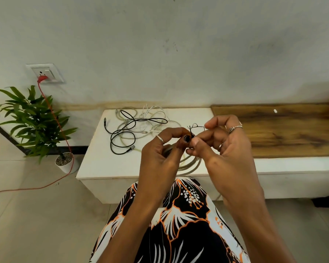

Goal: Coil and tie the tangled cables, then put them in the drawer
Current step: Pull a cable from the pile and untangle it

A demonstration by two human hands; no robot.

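Above a white cabinet [95, 168], a left hand [160, 154] and right hand [222, 149] pinch a thin black tie [195, 128] around a coiled grey cable [190, 164]; tangled cables [137, 126] lie behind. No writing is legible.

Coiled grey cable [190, 164], tangled cables [139, 126] behind

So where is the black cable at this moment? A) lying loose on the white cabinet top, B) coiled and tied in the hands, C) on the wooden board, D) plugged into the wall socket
A: the black cable sprawls untied on the white cabinet top, left of both hands.
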